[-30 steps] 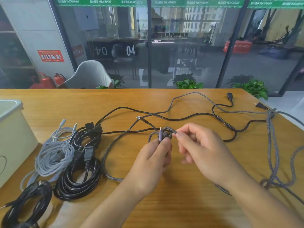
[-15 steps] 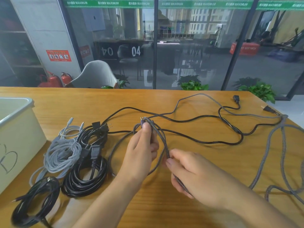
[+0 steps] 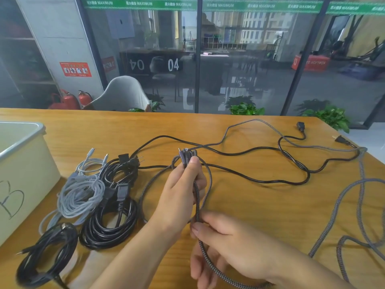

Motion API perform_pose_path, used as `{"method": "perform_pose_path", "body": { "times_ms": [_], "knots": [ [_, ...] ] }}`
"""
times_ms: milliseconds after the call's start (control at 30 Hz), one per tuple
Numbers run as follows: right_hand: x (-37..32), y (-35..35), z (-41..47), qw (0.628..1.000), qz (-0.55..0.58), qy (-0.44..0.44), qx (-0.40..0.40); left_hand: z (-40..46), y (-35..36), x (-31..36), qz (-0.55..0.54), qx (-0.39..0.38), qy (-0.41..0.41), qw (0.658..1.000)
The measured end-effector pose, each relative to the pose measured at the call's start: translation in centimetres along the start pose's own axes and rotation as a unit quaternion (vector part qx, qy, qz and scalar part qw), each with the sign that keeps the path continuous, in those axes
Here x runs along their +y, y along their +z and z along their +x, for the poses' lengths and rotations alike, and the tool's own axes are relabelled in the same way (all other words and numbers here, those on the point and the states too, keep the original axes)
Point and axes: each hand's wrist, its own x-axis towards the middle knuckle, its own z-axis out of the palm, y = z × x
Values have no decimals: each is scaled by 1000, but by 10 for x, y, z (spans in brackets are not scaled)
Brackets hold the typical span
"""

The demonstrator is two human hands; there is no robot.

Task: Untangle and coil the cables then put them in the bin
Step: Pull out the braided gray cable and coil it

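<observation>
Fingers of the right hand (image 3: 231, 245), nearest the camera, curl round the grey braided cable (image 3: 203, 255) and pinch it between thumb and forefinger; the forearm comes in from the lower right corner, with the cable running under the palm toward the near edge of the wooden table (image 3: 239, 205). Just beyond, the left hand (image 3: 181, 197) stands upright with its thumb raised, gripping the same cable's metal plug end and a few small loops gathered at its fingertips (how many loops is hard to tell). The two hands are apart, one stretch of braid running taut between them.

Left of the hands lie the finished coils: a thin black coil (image 3: 44, 259) nearest, a thick black power-cord coil (image 3: 108, 222) beside it, a light grey coil (image 3: 81, 195) behind. The cream bin (image 3: 23, 176), marked with a hand-drawn letter, sits at the left edge.

Farther out, a loose black power cord (image 3: 291, 161) snakes across the middle of the table, and the rest of the braided cable trails off to the right edge. Behind the table are a glass wall (image 3: 239, 59), a grey chair (image 3: 123, 94) and red fire extinguishers (image 3: 70, 100).
</observation>
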Motion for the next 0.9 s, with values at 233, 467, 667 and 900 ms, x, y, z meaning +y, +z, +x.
{"method": "perform_pose_path", "body": {
  "times_ms": [233,467,667,900],
  "knots": [
    [5,2,2,1000,-4,1,-30,-1,2,-5,-56,-14,-3,998],
    [11,-5,5,999,-15,15,-32,-1,-1,-3,-80,-66,-16,995],
    [12,-34,10,986,-169,3,-15,-3,-4,9,-175,-138,-62,973],
    [17,-95,-7,950,-310,5,45,-7,-9,21,-144,-250,-113,951]
  ]
}}
